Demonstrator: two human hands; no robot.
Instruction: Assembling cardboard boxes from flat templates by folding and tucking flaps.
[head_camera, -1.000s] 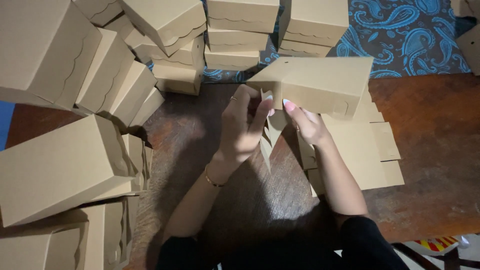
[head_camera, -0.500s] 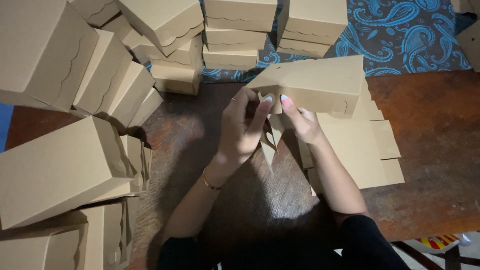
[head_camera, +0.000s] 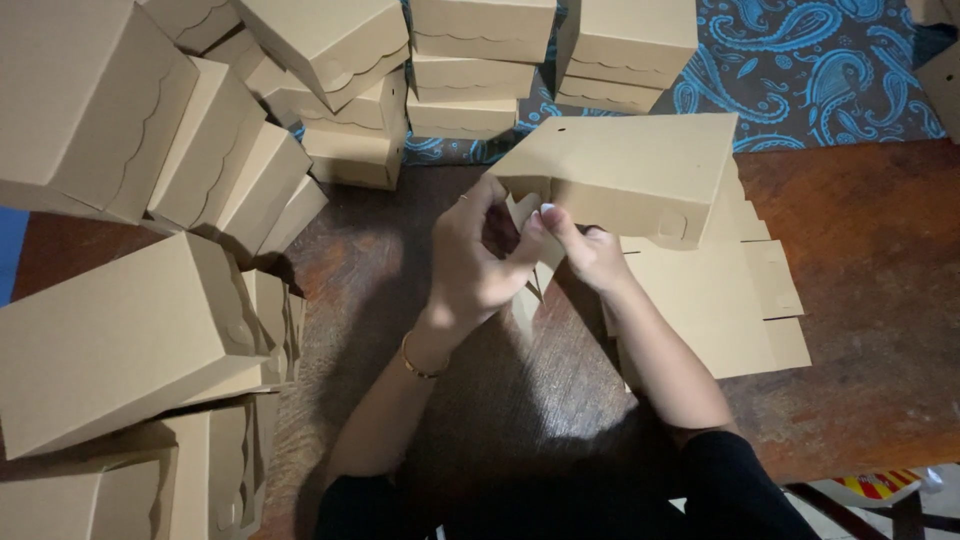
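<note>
Box (head_camera: 640, 175), plain brown card, half-folded

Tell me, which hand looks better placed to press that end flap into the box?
Probably the left hand. Its fingers curl over the flap at the open end of the box. The right hand pinches the box's lower edge beside it, seemingly steadying it above the flat blanks.

Matt, smooth brown cardboard is pinched between the fingers (head_camera: 545, 222) as a half-folded box (head_camera: 640, 175). Just beyond the fingertips, flat sheets (head_camera: 715, 300) of the same card are laid. Beneath the fingers, dark wood with a dull sheen is shown as the table (head_camera: 860, 250). Farther off, printed blue cloth (head_camera: 800, 70) is seen.
</note>
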